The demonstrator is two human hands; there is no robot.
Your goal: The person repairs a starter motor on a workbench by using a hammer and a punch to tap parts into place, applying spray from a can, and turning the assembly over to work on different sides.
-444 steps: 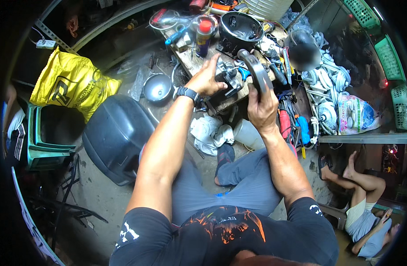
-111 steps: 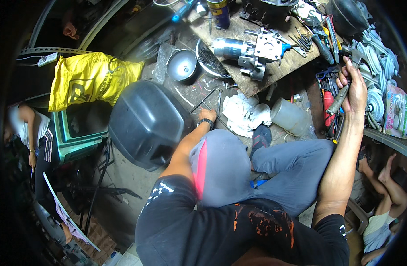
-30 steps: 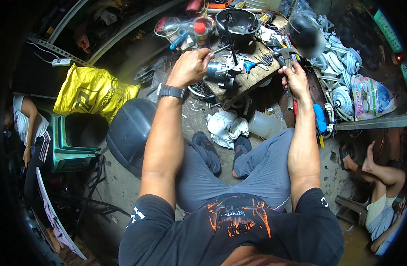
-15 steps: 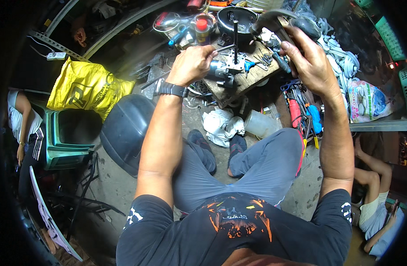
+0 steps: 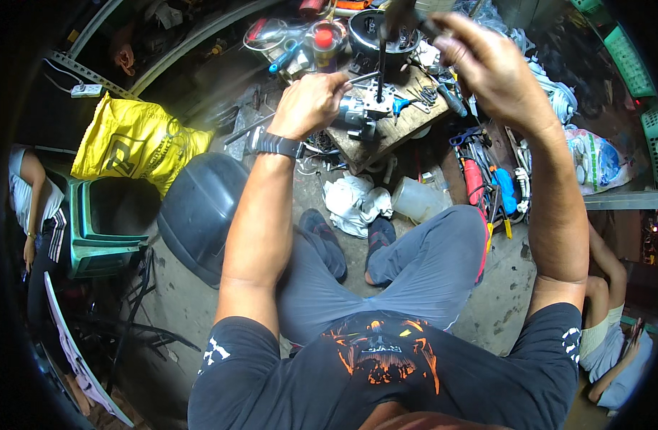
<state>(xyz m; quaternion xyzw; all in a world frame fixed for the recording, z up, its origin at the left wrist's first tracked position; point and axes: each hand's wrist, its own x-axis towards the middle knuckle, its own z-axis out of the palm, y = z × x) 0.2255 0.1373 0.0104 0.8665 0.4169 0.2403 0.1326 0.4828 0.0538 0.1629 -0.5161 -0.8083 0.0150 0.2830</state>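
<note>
My left hand (image 5: 309,106), with a watch on its wrist, is closed around a thin metal rod (image 5: 363,77). The rod's far end lies beside a dark upright bar (image 5: 381,68), which stands in a silver metal motor-like part (image 5: 375,106) on a wooden block (image 5: 372,149). Raised at the upper right, my right hand (image 5: 490,68) grips a hammer (image 5: 399,16) by its handle. The hammer's head is blurred and dark, at the top of the upright bar; whether they touch I cannot tell. A blue hex key (image 5: 401,105) lies right of the metal part.
A round black pan (image 5: 358,32) and a red-capped can (image 5: 324,39) stand behind the block. Pliers and other hand tools (image 5: 474,175) lie at the right. A white rag (image 5: 350,204) and a clear tub (image 5: 418,199) sit near my feet. Other people are at both sides.
My right hand has swung the hammer left, bringing its head over to the upright bar. My left hand holds the rod in nearly the same place.
</note>
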